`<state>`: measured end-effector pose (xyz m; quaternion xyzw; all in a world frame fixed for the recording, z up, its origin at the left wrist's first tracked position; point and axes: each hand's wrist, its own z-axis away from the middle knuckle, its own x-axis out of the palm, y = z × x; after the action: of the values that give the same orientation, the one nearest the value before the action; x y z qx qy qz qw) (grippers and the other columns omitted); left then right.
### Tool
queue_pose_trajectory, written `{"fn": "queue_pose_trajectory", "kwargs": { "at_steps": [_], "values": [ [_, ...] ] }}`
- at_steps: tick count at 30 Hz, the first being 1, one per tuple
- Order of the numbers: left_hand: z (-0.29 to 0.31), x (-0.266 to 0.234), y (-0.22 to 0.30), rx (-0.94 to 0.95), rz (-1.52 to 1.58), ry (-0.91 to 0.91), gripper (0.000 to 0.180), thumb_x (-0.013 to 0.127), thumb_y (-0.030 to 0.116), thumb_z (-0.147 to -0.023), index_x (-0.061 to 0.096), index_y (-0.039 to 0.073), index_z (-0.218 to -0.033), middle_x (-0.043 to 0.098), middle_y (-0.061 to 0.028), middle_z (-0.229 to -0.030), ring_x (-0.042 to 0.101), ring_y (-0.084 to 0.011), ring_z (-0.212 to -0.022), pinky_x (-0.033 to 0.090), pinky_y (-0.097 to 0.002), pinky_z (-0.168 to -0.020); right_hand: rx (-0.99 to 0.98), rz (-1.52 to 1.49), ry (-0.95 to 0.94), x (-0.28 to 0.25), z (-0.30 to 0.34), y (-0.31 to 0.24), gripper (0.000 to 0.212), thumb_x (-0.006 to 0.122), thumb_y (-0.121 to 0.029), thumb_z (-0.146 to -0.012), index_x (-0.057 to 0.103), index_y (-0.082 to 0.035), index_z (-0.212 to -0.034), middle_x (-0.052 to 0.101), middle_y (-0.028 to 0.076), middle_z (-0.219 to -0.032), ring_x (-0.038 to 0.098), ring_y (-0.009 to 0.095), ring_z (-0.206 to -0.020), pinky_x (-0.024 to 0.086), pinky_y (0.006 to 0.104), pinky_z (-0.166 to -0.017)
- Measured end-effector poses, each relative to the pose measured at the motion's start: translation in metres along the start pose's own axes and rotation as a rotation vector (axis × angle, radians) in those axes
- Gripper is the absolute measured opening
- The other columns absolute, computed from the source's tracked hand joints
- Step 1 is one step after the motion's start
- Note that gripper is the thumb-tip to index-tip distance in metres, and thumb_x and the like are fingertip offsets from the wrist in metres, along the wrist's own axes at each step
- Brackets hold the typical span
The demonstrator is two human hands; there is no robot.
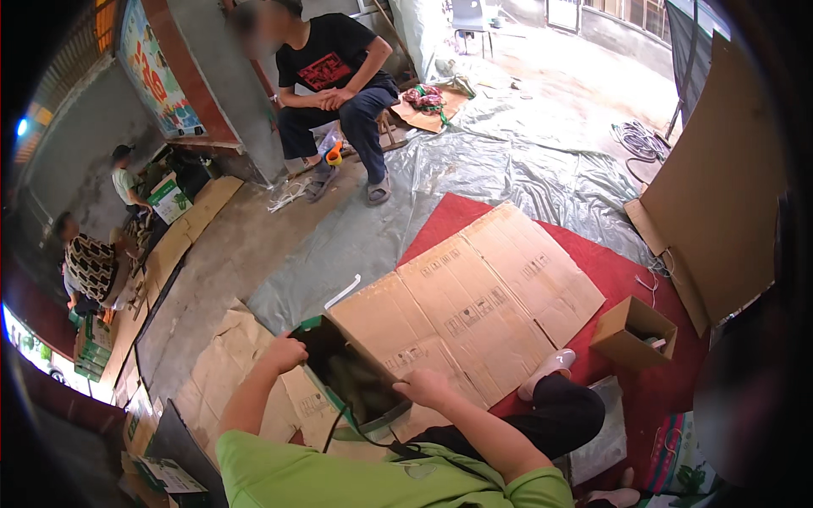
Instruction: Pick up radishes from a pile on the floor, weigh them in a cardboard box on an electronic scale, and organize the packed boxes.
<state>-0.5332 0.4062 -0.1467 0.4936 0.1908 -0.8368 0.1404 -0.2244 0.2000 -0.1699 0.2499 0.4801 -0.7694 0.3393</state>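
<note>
Snugly, the left hand's (288, 352) grip pinched the green-edged open carton (311, 324) at its far left corner, while the right hand's (423, 388) grip pinched its right rim. That carton stood at the near left edge of a flattened cardboard sheet (483, 292), its dim contents too dark to identify. The sheet lay across a red mat (660, 286), with a small open box (622, 330) toward the mat's right edge. Past its far edge spread grey plastic sheeting (525, 161).
</note>
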Motion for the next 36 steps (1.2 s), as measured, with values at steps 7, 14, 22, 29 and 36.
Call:
{"fn": "queue_pose_trajectory", "kwargs": {
  "at_steps": [7,14,22,29,36],
  "values": [
    [-0.011,-0.023,0.053,-0.118,-0.176,-0.024,0.014,0.059,0.015,-0.076,0.071,0.023,-0.075,0.063,-0.0012,-0.084,0.060,-0.0217,-0.093,0.039,-0.0457,-0.086,-0.179,-0.160,-0.053,-0.020,0.030,0.030,0.039,0.060,-0.041,-0.084,0.067,-0.006,-0.102,0.067,0.019,-0.094,0.063,0.036,-0.088,0.049,0.0443,-0.077],
    [-0.018,-0.131,0.192,0.131,0.260,-0.203,0.021,0.057,0.009,-0.076,0.068,0.017,-0.092,0.063,-0.0056,-0.090,0.062,-0.0238,-0.094,0.042,-0.0520,-0.090,-0.086,-0.371,0.251,-0.067,0.080,0.096,0.038,0.061,-0.030,-0.087,0.063,-0.003,-0.113,0.066,0.019,-0.092,0.064,0.032,-0.083,0.049,0.0384,-0.075],
    [-0.115,-0.145,0.280,0.196,0.786,-0.163,0.026,0.064,0.016,-0.082,0.065,0.006,-0.106,0.065,-0.0111,-0.102,0.064,-0.0252,-0.093,0.051,-0.0346,-0.079,0.007,-0.770,0.635,-0.136,0.210,0.156,0.030,0.057,-0.009,-0.089,0.059,0.004,-0.116,0.067,0.008,-0.090,0.060,0.010,-0.074,0.047,0.0228,-0.067],
    [-0.200,0.027,0.328,-0.061,0.966,-0.565,0.074,0.071,0.035,-0.076,0.041,0.008,-0.138,0.053,-0.0176,-0.128,0.058,-0.0252,-0.107,0.049,-0.0365,-0.086,0.161,-0.871,0.892,-0.129,0.309,0.199,0.028,0.057,-0.008,-0.089,0.061,0.003,-0.114,0.068,0.007,-0.092,0.059,0.009,-0.073,0.045,0.0216,-0.064],
    [-0.180,0.091,0.323,0.122,0.379,-0.457,0.064,0.061,0.023,-0.078,0.042,-0.001,-0.135,0.055,-0.0210,-0.125,0.046,-0.0356,-0.122,0.031,-0.0409,-0.107,0.511,-0.891,1.046,-0.086,0.387,0.251,0.030,0.055,-0.010,-0.091,0.058,0.004,-0.118,0.066,0.008,-0.092,0.057,0.009,-0.071,0.045,0.0223,-0.065]
  ]
}}
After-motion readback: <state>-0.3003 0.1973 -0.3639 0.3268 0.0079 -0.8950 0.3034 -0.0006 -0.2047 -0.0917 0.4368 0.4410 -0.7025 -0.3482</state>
